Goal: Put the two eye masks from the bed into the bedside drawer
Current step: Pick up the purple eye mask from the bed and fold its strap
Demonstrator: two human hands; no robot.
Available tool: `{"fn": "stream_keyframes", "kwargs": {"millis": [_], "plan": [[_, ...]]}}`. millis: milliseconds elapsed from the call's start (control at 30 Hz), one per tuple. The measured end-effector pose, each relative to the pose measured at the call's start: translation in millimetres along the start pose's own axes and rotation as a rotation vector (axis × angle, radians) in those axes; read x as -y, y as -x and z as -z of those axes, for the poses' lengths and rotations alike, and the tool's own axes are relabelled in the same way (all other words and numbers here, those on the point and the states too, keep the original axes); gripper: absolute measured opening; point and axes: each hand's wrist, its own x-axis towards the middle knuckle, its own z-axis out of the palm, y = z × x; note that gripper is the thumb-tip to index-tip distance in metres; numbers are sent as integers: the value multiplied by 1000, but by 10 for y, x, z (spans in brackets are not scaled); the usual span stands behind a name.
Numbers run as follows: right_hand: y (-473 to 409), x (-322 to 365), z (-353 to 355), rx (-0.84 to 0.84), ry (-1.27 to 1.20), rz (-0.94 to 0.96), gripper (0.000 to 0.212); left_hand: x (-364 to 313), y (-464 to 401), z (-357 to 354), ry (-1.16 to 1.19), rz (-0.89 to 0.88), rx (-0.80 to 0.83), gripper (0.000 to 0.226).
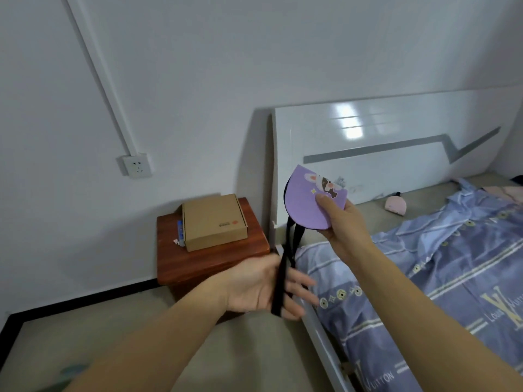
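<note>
My right hand (pixel 343 224) holds a purple eye mask (pixel 304 202) with a cartoon print, folded, in the air above the bed's left edge. Its black strap (pixel 283 270) hangs down and runs across the palm of my left hand (pixel 263 287), whose fingers are spread around it. A second, pink eye mask (pixel 395 205) lies on the mattress near the headboard. The red-brown bedside cabinet (pixel 209 261) stands left of the bed; my left hand hides its front, so no drawer shows.
A brown cardboard box (pixel 213 222) sits on the cabinet top with small items beside it. A white headboard (pixel 382 154) rises behind the bed. A blue patterned quilt (pixel 424 278) covers the bed. A wall socket (pixel 136 164) is at left.
</note>
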Motion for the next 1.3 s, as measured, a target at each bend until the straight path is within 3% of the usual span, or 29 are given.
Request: {"fn": "stream_keyframes", "kwargs": {"millis": [67, 100, 167, 233, 300, 367, 467, 567, 633, 733, 800, 900, 1033, 1133, 1200, 1300], "plan": [[-3, 3, -5, 32, 102, 3, 10, 77, -170, -50, -253, 18, -187, 27], [0, -16, -2, 32, 152, 2, 11, 76, -257, -53, -335, -41, -342, 30], [10, -48, 7, -25, 137, -24, 13, 14, -378, 0, -315, -279, -689, 62], [3, -76, 46, -95, 40, -96, 13, -134, -379, 49, -157, -546, -883, 76], [9, -90, 100, -110, 31, -201, 6, -283, -325, 57, -137, -784, -844, 80], [4, -107, 155, -31, 44, -317, 8, -349, -254, 52, -454, -907, -709, 89], [29, -56, 193, 158, 35, -476, 8, -404, -107, 3, -1261, -776, -531, 89], [54, -12, 216, 266, -11, -550, 11, -362, -1, -11, -1567, -630, -480, 80], [66, -5, 216, 318, -20, -585, 11, -338, 63, -34, -1609, -672, -543, 74], [109, -20, 171, 418, 37, -611, 10, -335, 148, -42, -1483, -758, -533, 67], [111, -34, 156, 416, 0, -626, 10, -320, 191, -68, -1331, -722, -503, 69], [92, -40, 158, 377, -72, -639, 9, -317, 217, -33, -1209, -722, -601, 57], [134, -66, 148, 387, -19, -656, 7, -316, 237, 6, -1378, -636, -528, 82], [176, -64, 92, 400, -26, -665, 21, -291, 239, 21, -1501, -570, -509, 91], [179, -76, 79, 378, -94, -661, 26, -281, 263, 37, -1576, -595, -543, 86], [222, -89, 80, 466, -44, -633, 23, -293, 330, -12, -1639, -761, -603, 59]]}}
